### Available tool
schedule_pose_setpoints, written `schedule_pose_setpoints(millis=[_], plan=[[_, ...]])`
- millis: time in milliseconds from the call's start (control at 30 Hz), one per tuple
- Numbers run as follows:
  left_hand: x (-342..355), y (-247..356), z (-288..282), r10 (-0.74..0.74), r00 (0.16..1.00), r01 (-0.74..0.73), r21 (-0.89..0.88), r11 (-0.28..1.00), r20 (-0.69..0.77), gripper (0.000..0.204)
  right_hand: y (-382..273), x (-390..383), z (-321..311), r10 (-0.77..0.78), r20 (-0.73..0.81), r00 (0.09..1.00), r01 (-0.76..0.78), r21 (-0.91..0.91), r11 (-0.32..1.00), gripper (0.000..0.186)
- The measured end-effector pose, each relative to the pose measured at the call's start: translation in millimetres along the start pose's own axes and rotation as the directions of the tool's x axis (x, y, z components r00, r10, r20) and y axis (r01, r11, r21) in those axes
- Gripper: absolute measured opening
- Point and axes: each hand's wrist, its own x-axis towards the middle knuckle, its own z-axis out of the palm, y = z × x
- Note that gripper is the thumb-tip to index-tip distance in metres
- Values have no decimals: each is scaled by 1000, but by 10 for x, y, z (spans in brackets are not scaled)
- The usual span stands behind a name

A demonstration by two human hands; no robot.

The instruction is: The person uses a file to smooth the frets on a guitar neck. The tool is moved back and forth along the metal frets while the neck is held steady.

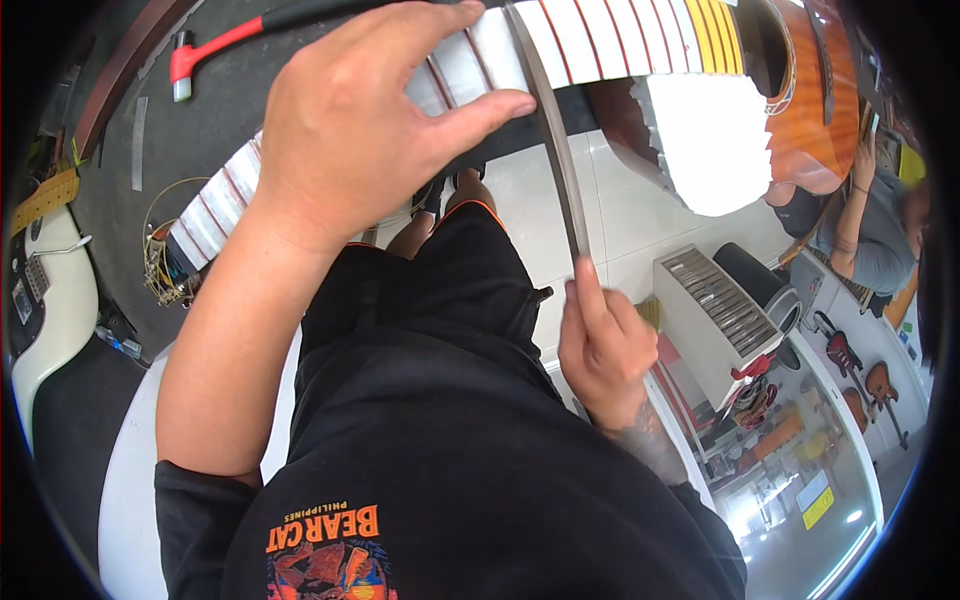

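An acoustic guitar [815, 120] lies across the top, its fretboard [630, 30] taped white and yellow between dark red-edged frets, with a white sheet [710, 140] over part of the body. My left hand [350, 130] grips the neck, thumb and forefinger spread along it, their tips beside or touching a long metal file [550, 140]. The file lies crosswise over the fretboard and slants down toward me. My right hand [605, 345] is closed on its lower end, forefinger extended along it. The neck under my left palm is hidden.
A red-and-black hammer [200, 55], a steel ruler [140, 145] and a cream electric guitar [60, 280] lie on the dark bench [90, 400] at left. At right are a slotted box of tools [715, 310], a glass display case [800, 470] and another person [870, 230].
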Motion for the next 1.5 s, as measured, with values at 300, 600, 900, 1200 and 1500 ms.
schedule_pose_setpoints(millis=[300,600,900,1200,1500], plan=[[-23,-22,-20,-54,998,53,44,998,25,55,-266,1136,123,-45,11,999,45,-71,996,51],[5,12,-7,-26,999,25,16,1000,28,55,13,318,-121,14,-102,995,-3,107,994,53],[6,-18,-15,-8,999,7,18,1000,41,54,14,-109,-171,38,7,999,-39,136,990,57],[-20,-48,10,-14,1000,14,11,1000,5,53,39,-282,-209,13,20,1000,-14,59,998,56],[-33,-71,14,-34,999,34,-13,999,2,53,-220,908,37,-6,13,1000,6,-14,1000,57]])
